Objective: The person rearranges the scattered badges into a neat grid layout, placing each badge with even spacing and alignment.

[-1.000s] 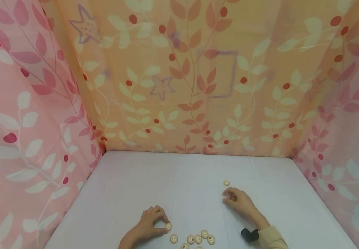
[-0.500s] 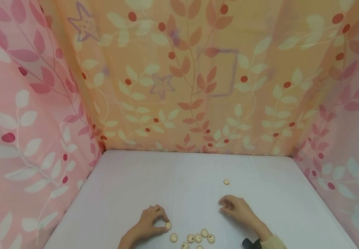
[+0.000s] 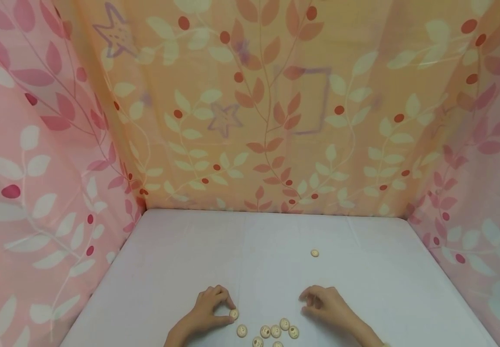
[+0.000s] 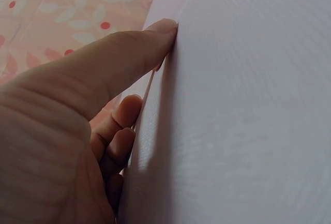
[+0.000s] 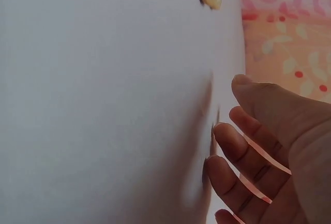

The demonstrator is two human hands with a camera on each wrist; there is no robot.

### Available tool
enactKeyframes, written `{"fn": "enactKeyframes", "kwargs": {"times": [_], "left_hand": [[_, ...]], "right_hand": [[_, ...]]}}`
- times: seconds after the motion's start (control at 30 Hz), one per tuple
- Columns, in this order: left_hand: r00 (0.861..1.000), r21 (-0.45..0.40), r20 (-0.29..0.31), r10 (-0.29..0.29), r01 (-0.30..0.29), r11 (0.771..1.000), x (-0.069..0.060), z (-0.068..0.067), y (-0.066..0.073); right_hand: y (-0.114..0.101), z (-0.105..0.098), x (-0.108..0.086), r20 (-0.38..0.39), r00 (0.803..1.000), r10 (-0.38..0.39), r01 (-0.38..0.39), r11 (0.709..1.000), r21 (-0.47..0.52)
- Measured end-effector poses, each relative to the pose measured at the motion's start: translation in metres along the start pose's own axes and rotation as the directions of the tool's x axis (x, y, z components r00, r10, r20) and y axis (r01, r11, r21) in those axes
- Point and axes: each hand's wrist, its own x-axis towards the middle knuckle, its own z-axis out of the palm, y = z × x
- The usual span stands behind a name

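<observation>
At the lower middle of the head view, my left hand (image 3: 208, 308) rests on the white table and pinches a small round tan disc (image 3: 234, 314) between thumb and index finger. In the left wrist view the thumb (image 4: 129, 53) mostly hides that disc. To the right, my right hand (image 3: 325, 306) hovers low over the table, its fingers loosely bent around nothing. Between the hands lies a cluster of several tan discs with dark markings, among them one disc (image 3: 285, 324) nearest the right hand. One more disc (image 3: 242, 330) lies just beside the left thumb.
A lone disc (image 3: 315, 253) lies farther back on the white table (image 3: 180, 246), beyond the right hand. Patterned cloth (image 3: 215, 144) hangs behind the table, with pink cloth along both sides.
My right hand has drawn back toward me and slightly left, away from the lone disc. My left hand has stayed in place, holding its disc.
</observation>
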Motion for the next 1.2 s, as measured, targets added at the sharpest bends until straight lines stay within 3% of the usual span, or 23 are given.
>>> {"fn": "enactKeyframes", "kwargs": {"times": [0.5,0.67,0.77,0.97,1.2], "left_hand": [[1.0,-0.008,0.012,-0.013,0.013,1.0,0.001,0.002,-0.002],[1.0,-0.011,0.011,-0.013,0.013,1.0,0.001,0.001,-0.003],[1.0,-0.017,0.008,-0.019,0.019,1.0,0.001,0.002,-0.003],[1.0,-0.018,0.0,-0.019,0.019,1.0,0.0,0.001,-0.002],[1.0,-0.029,0.004,-0.017,0.017,0.999,0.0,-0.001,-0.001]], "right_hand": [[-0.015,0.007,-0.016,0.066,0.991,-0.114,0.106,0.989,0.105],[-0.016,0.012,-0.019,0.052,0.984,-0.168,0.164,0.983,0.077],[-0.017,0.013,-0.021,0.067,0.986,-0.151,0.149,0.988,0.039],[-0.02,0.014,-0.026,0.156,0.987,-0.051,0.048,0.999,0.025],[-0.02,0.017,-0.027,0.116,0.986,-0.121,0.123,0.992,-0.006]]}}
